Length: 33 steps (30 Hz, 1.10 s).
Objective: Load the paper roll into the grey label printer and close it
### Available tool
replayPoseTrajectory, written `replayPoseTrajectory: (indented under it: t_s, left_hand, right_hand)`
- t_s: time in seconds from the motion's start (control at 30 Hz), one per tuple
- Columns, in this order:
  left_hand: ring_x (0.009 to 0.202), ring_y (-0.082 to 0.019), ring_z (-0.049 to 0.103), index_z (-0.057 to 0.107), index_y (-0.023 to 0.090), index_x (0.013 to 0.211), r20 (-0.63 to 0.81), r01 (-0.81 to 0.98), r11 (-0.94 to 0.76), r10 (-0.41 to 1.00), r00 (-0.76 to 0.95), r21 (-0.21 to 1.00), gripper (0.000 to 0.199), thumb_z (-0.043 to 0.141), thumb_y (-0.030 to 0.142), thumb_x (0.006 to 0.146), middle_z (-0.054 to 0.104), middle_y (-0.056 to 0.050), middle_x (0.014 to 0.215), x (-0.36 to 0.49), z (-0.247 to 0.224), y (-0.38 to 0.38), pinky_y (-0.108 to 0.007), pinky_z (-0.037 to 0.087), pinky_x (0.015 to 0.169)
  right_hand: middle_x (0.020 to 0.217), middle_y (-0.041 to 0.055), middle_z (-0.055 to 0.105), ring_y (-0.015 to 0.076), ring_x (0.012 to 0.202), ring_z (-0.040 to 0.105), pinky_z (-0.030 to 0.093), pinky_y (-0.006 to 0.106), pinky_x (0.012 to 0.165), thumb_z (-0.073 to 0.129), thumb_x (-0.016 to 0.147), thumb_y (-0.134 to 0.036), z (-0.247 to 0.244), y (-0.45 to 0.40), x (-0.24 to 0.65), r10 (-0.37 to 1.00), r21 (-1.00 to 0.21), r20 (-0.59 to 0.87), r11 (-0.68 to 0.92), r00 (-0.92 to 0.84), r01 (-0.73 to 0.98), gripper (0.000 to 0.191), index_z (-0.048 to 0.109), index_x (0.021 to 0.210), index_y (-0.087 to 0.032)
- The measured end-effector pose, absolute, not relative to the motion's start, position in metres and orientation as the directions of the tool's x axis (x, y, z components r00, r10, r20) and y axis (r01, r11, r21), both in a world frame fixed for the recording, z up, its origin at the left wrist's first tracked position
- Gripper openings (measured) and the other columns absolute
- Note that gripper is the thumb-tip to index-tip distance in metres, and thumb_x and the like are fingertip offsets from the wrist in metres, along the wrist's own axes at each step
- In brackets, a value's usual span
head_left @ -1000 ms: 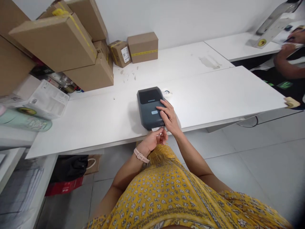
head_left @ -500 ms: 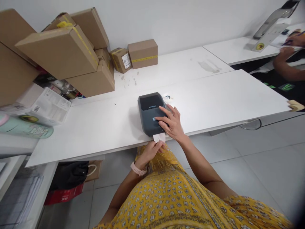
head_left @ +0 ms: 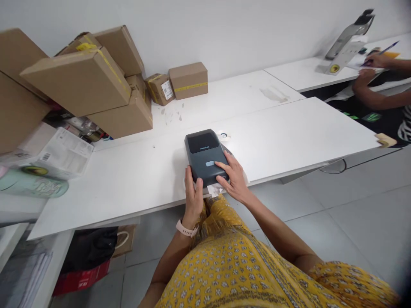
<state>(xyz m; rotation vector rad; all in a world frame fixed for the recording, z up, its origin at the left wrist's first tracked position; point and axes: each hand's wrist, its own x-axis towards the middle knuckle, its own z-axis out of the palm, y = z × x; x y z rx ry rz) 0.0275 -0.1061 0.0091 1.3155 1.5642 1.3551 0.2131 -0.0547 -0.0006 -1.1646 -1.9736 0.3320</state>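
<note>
A dark grey device (head_left: 208, 164) with a black upper panel and a pale button lies near the table's front edge. White paper (head_left: 214, 190) sticks out of its front end. My left hand (head_left: 194, 194) rests against the device's left front corner, thumb on the top and fingers along the side. My right hand (head_left: 234, 176) lies over the right side, fingers spread, one fingertip beside the button and the thumb near the front. A round white item (head_left: 224, 136) with a dark ring sits behind the device.
Stacked cardboard boxes (head_left: 80, 83) fill the left, beside a white box (head_left: 66, 152) and a mint bottle (head_left: 38, 183). Two smaller cartons (head_left: 189, 81) stand by the wall. At the right, a person's hand (head_left: 375, 60) holds a pen near a grey bottle (head_left: 348, 36).
My left hand has let go of the paper and moved up to the device's left side. My right index finger has shifted slightly off the button. The view has shifted a little.
</note>
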Motion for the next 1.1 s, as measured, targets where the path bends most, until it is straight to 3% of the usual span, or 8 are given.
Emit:
replayPoseTrajectory:
  t_s: [0.13,0.3,0.43,0.53,0.67,0.8,0.93,1.1]
  left_hand:
    - [0.167,-0.025,0.019,0.036,0.029,0.165,0.078,0.154,-0.035,0.955,-0.287,0.987,0.07,0.043,0.063,0.104,0.025,-0.006,0.179,0.035,0.011,-0.106,-0.045,0.018,0.137]
    - [0.159,-0.027,0.039,0.044,0.027,0.159,0.252,0.079,-0.24,0.897,-0.364,0.968,0.065,0.036,0.064,0.106,0.044,-0.01,0.17,0.025,0.036,-0.077,-0.044,0.034,0.131]
    - [0.154,-0.025,0.048,0.045,0.026,0.156,0.305,0.071,-0.304,0.854,-0.422,0.95,0.059,0.042,0.057,0.106,0.054,-0.012,0.162,0.011,0.044,-0.024,-0.044,0.037,0.128]
    - [0.155,-0.03,0.046,0.051,0.02,0.15,0.205,0.185,-0.143,0.904,-0.376,0.972,0.061,0.068,0.037,0.094,0.054,-0.015,0.161,0.007,0.034,0.01,-0.046,0.033,0.13]
    - [0.154,-0.033,0.046,0.052,0.022,0.149,0.08,0.319,0.014,0.956,-0.282,0.948,0.071,0.076,0.02,0.083,0.058,-0.013,0.157,0.01,0.018,0.025,-0.05,0.031,0.131]
    - [0.155,-0.034,0.044,0.048,0.024,0.153,0.09,0.384,0.024,0.957,-0.277,0.923,0.079,0.074,0.012,0.079,0.052,-0.012,0.163,0.012,0.013,0.021,-0.051,0.032,0.131]
    - [0.154,-0.034,0.045,0.047,0.02,0.155,0.112,0.371,-0.007,0.958,-0.262,0.928,0.084,0.071,0.005,0.075,0.052,-0.015,0.163,0.011,0.01,0.022,-0.051,0.033,0.131]
    - [0.152,-0.034,0.047,0.051,0.021,0.153,0.095,0.211,-0.042,0.964,-0.248,0.977,0.089,0.069,0.0,0.069,0.054,-0.013,0.159,0.009,-0.001,0.029,-0.052,0.036,0.13]
  right_hand:
    - [0.174,0.0124,0.035,0.0331,0.159,0.04,0.041,0.062,0.124,0.043,0.107,-0.056,-0.011,-0.068,0.211,0.862,-0.722,0.494,0.481,-0.117,0.498,0.06,0.038,0.163,-0.033]
    - [0.173,0.0113,0.038,0.03,0.16,0.039,0.037,0.056,0.13,0.033,0.109,-0.062,0.026,-0.044,0.21,0.838,-0.774,0.539,0.533,-0.085,0.341,0.065,0.03,0.167,-0.032]
    - [0.176,0.0085,0.032,0.0282,0.164,0.03,0.03,0.055,0.134,0.023,0.107,-0.07,0.068,0.004,0.203,0.766,-0.686,0.63,0.626,-0.129,0.37,0.072,0.021,0.169,-0.034]
    - [0.178,0.0077,0.024,0.0286,0.167,0.018,0.025,0.057,0.135,0.019,0.107,-0.07,0.092,0.052,0.186,0.707,-0.578,0.69,0.668,-0.157,0.469,0.074,0.008,0.171,-0.034]
    - [0.179,0.0095,0.017,0.0345,0.168,0.012,0.022,0.064,0.133,0.027,0.106,-0.07,0.114,0.111,0.165,0.682,-0.509,0.712,0.666,-0.167,0.545,0.082,-0.005,0.17,-0.031]
    - [0.178,0.0131,0.019,0.0383,0.166,0.016,0.027,0.063,0.13,0.035,0.106,-0.063,0.122,0.124,0.161,0.663,-0.46,0.736,0.636,-0.134,0.62,0.076,0.014,0.169,-0.025]
    - [0.154,0.0134,0.059,0.0352,0.147,0.05,0.041,0.058,0.12,0.036,0.108,-0.038,0.105,0.095,0.166,0.617,-0.36,0.743,0.695,-0.259,0.622,0.045,0.057,0.146,-0.023]
    - [0.121,0.0158,0.079,0.0303,0.115,0.072,0.05,0.043,0.101,0.044,0.097,-0.011,0.078,0.076,0.169,0.702,-0.232,0.177,0.711,-0.69,0.664,0.04,0.074,0.124,-0.015]
